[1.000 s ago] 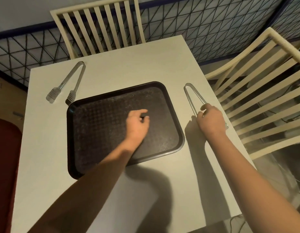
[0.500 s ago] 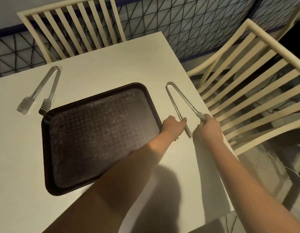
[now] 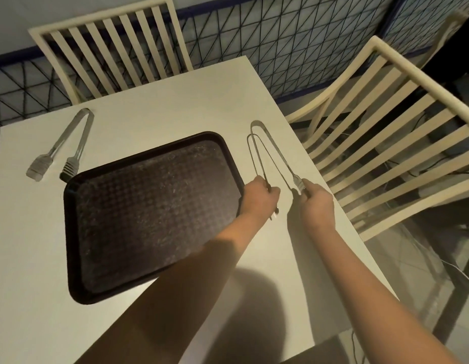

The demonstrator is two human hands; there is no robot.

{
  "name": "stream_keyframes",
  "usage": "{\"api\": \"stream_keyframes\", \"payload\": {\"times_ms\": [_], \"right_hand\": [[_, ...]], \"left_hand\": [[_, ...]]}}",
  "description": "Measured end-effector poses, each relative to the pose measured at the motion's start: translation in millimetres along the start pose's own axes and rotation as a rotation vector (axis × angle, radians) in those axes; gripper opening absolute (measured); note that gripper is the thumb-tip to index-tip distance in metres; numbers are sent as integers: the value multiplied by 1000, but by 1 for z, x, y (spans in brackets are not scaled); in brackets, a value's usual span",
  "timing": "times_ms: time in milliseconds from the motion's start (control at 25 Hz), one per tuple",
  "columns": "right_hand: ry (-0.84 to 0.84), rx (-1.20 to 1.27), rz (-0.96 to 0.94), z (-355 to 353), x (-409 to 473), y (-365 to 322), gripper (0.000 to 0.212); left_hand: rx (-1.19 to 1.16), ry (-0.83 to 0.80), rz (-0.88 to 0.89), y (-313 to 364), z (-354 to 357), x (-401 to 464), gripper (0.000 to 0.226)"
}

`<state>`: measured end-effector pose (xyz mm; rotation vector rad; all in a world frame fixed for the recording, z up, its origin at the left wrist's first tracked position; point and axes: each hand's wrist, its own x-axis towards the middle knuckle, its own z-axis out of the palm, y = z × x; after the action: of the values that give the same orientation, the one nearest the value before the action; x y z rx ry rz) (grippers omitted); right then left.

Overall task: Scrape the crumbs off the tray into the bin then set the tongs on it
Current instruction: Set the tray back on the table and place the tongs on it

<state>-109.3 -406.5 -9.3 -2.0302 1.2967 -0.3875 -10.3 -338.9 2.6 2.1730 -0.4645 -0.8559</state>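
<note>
Since a second ago my left hand (image 3: 261, 197) has left the middle of the tray (image 3: 149, 214) and crossed to the tongs (image 3: 267, 156) lying on the white table (image 3: 162, 101) just right of the tray, where my right hand (image 3: 316, 204) was already holding them. Seen from my head camera, each hand now has its fingers closed around one arm of these tongs near the tip end: the left grips the arm nearer the tray, the right grips the outer arm, and the looped end points away from me. Whether the tongs are lifted or touching the table I cannot tell. Pale crumbs dust the dark tray, which sits at an angle in the middle of the table. At the far left corner lies a second pair of tongs (image 3: 62, 145), one tip touching the tray's corner. Two slatted chairs (image 3: 110, 46) stand at the table's far and right sides.
</note>
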Motion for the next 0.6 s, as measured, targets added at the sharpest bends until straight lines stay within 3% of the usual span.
{"api": "stream_keyframes", "payload": {"times_ms": [200,600], "right_hand": [[-75,58,-168,26,-20,-37,30],[-358,33,-202,89,-65,-75,33]], "left_hand": [[43,188,110,-25,-62,-11,9],[167,221,-94,-107,-121,-25,15]]}}
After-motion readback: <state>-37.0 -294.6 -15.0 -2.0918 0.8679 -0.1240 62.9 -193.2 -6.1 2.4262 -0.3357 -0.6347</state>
